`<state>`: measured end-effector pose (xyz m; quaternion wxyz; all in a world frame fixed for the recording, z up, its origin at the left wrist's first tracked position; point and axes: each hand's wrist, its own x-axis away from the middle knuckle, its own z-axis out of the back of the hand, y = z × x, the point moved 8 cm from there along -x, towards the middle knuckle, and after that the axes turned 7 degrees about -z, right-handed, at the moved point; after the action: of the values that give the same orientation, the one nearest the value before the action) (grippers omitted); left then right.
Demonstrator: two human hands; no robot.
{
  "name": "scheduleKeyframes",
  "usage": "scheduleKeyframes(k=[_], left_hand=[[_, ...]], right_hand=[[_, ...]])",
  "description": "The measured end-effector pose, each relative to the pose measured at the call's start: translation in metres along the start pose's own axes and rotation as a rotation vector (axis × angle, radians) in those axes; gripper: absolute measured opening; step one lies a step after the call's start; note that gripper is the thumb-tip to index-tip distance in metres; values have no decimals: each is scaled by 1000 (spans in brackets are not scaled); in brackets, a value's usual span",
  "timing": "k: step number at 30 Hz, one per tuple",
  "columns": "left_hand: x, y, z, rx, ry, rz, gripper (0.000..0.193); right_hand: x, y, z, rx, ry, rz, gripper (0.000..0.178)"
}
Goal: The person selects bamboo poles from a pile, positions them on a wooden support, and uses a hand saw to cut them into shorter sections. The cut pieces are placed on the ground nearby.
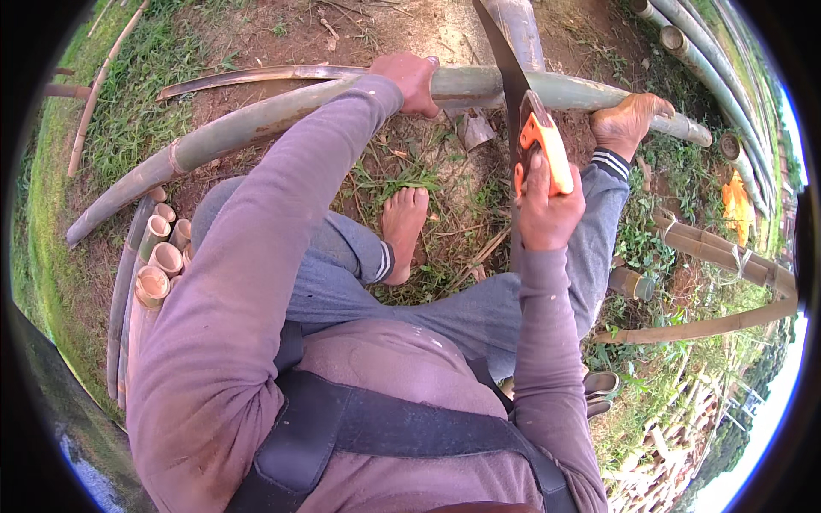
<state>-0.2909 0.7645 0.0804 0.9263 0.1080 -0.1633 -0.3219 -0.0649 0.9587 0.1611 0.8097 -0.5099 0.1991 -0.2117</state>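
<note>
A long green-grey bamboo pole [469, 84] lies crosswise before me. My left hand [412, 81] grips it from above, fingers wrapped over it and partly hidden. In my right hand [552, 205] is the orange-and-dark handle of a handsaw [509, 64]. Its blade crosses the pole to the right of my left hand; whether the teeth touch a cut, I cannot tell. My right bare foot [629, 120] presses on the pole near its right end. Beneath the pole, beyond the saw, another thick bamboo piece [520, 30] points away from me.
Cut bamboo lengths [154, 286] stand bundled at my left. More long poles [705, 64] lie at the far right, near an orange cloth or bag [735, 205]. My left bare foot [404, 231] is on the grassy ground. A split bamboo strip [256, 79] lies behind the pole.
</note>
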Motion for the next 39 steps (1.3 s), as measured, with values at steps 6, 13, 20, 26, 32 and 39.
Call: scheduleKeyframes(k=[6,13,20,26,32,39], left_hand=[[5,11,-11,8,-91,8,81],[11,15,-9,-10,-27,-2,85],[3,13,-11,-4,-77,11,80],[1,20,-5,-9,-62,20,87],[7,-1,-9,-29,-36,36,91],[5,9,-12,-51,-64,57,84]], right_hand=[[114,-5,86,-89,-23,-86,20],[-29,4,-15,-37,8,-56,20],[135,3,94,-52,-13,-94,19],[-21,5,-11,-39,45,109,19],[71,16,44,-82,-8,-37,13],[84,44,50,-245,-21,-126,23]])
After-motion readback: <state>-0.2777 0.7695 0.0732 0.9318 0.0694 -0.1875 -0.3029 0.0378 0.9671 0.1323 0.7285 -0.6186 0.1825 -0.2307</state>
